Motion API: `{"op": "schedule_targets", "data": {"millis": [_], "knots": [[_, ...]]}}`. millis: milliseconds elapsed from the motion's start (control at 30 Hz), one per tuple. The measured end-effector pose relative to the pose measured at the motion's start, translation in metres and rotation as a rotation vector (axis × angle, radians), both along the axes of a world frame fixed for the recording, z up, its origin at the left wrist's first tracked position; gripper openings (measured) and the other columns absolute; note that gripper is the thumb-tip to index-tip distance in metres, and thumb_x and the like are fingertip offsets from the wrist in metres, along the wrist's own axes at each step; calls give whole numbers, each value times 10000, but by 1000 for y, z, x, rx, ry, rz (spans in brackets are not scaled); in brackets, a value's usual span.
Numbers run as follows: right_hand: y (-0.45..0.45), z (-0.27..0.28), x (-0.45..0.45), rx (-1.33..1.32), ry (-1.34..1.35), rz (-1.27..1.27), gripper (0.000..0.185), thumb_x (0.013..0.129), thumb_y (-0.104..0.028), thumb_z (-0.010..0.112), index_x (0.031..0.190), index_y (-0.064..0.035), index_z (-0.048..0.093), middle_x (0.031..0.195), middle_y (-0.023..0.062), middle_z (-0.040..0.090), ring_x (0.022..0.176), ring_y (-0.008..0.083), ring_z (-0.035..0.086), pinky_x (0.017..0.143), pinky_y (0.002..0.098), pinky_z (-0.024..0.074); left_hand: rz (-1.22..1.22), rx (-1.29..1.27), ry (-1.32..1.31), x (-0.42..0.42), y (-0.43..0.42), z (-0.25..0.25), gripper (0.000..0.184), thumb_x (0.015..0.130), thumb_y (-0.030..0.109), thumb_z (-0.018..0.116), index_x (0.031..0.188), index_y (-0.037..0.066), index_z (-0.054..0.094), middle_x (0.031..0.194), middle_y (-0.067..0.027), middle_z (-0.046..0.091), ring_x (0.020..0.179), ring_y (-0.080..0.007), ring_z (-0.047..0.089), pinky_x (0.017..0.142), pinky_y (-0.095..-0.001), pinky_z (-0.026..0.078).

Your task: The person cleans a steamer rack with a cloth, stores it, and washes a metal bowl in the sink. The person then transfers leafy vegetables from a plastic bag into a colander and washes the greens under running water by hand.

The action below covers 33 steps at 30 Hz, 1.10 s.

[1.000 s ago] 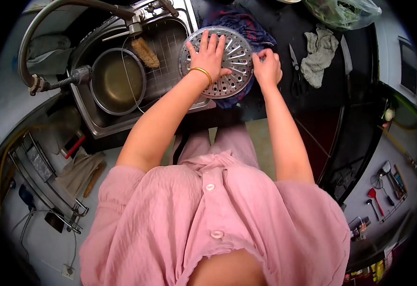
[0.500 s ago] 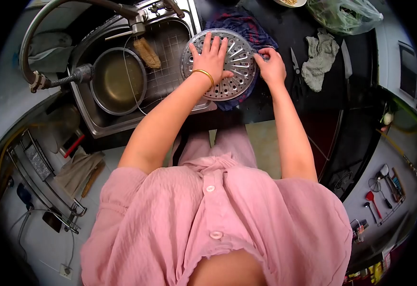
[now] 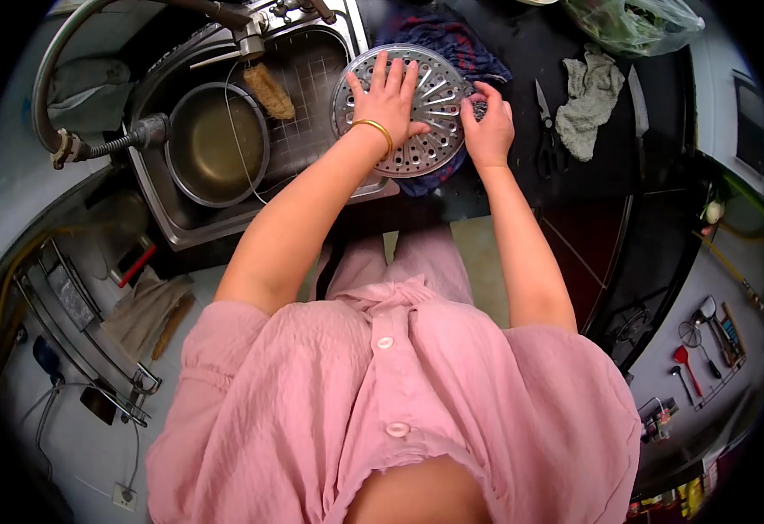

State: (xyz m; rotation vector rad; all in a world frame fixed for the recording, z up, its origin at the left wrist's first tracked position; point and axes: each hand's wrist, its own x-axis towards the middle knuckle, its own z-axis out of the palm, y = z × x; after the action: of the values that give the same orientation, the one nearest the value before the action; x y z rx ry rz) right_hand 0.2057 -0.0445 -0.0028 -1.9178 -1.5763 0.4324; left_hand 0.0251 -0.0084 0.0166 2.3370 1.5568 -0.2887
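Observation:
A round perforated metal plate [image 3: 439,122] lies at the right edge of the sink, partly over a dark blue and red cloth [image 3: 452,39]. My left hand [image 3: 385,103], with a gold bangle at the wrist, rests on the plate, its fingers spread and flat. At the plate's right rim is my right hand [image 3: 489,127], its fingers curled around a small dark grey mesh-like scrubber [image 3: 479,110], mostly covered by the fingers.
The sink [image 3: 191,234] holds a round metal basin [image 3: 216,148] and a brown scrubber [image 3: 268,91] below the faucet [image 3: 247,39]. Right on the counter lie scissors [image 3: 546,131], a grey cloth [image 3: 590,100], a knife [image 3: 639,100] and a plastic bag of greens [image 3: 639,26].
My right hand has shifted slightly along the plate's right rim, and the dark scrubber now shows between its fingers. My left hand stays spread on the plate.

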Motion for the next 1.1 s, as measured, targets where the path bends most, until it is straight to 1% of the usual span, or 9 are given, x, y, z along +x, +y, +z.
{"op": "schedule_targets", "data": {"millis": [167, 233, 300, 367, 500, 600, 667, 900, 1100], "knots": [[14, 2, 10, -178, 77, -57, 273, 806, -233, 651, 1045, -103, 628, 873, 33, 675, 889, 280, 611, 782, 398, 480, -2, 9, -7, 0, 1, -2, 1049, 699, 631, 666, 1485, 131, 184, 1509, -124, 245, 1434, -323, 81, 1018, -714, 170], [21, 8, 15, -258, 43, 69, 221, 811, -252, 643, 986, -118, 656, 885, 46, 685, 889, 283, 627, 759, 398, 490, -3, 1, -8, 0, 1, -1, 1050, 699, 631, 666, 1486, 133, 183, 1512, -124, 241, 1435, -323, 78, 1019, -715, 168], [23, 18, 17, -322, 12, 58, 186, 814, -266, 635, 934, -127, 670, 897, 58, 688, 890, 286, 636, 741, 395, 497, -3, -1, -9, 1, 0, -1, 1050, 701, 630, 665, 1488, 133, 180, 1514, -124, 239, 1435, -323, 76, 1020, -714, 166], [26, 23, 19, -511, -7, 49, 185, 814, -265, 637, 926, -122, 668, 888, 62, 692, 879, 286, 640, 734, 393, 499, 1, -1, -8, -1, 2, -1, 1050, 702, 630, 664, 1489, 133, 177, 1516, -124, 236, 1436, -322, 74, 1021, -714, 164], [30, 15, 20, -439, -40, 78, 234, 818, -299, 645, 952, -108, 654, 916, 83, 670, 860, 283, 643, 734, 365, 492, -7, -18, 3, 1, 3, 1, 1051, 708, 629, 659, 1492, 134, 164, 1521, -123, 228, 1437, -321, 65, 1025, -713, 156], [26, 9, 18, -251, -101, 6, 232, 814, -314, 661, 938, -119, 643, 936, 75, 625, 882, 278, 615, 737, 372, 482, -3, -33, 9, 1, 2, 2, 1047, 713, 628, 656, 1492, 133, 162, 1525, -123, 220, 1438, -321, 60, 1026, -714, 153], [21, 10, 21, -342, -151, 56, 200, 797, -300, 688, 905, -144, 626, 951, 79, 584, 928, 298, 587, 750, 415, 483, 0, -40, 7, 1, 2, 3, 1045, 716, 627, 655, 1492, 132, 162, 1527, -123, 216, 1439, -320, 59, 1026, -715, 151], [44, 14, 7, -295, -221, 28, 195, 809, -313, 676, 882, -141, 621, 945, 68, 600, 962, 284, 574, 766, 425, 478, -5, -44, 15, 1, 4, 3, 1045, 717, 622, 657, 1493, 131, 159, 1530, -123, 205, 1439, -326, 52, 1026, -716, 152], [29, 14, 12, -593, -29, -96, 210, 804, -341, 666, 864, -143, 627, 950, 65, 620, 928, 294, 599, 756, 438, 482, -4, -34, -2, 0, 3, 2, 1048, 713, 627, 657, 1492, 130, 162, 1521, -123, 218, 1438, -327, 46, 1021, -720, 156]]}}
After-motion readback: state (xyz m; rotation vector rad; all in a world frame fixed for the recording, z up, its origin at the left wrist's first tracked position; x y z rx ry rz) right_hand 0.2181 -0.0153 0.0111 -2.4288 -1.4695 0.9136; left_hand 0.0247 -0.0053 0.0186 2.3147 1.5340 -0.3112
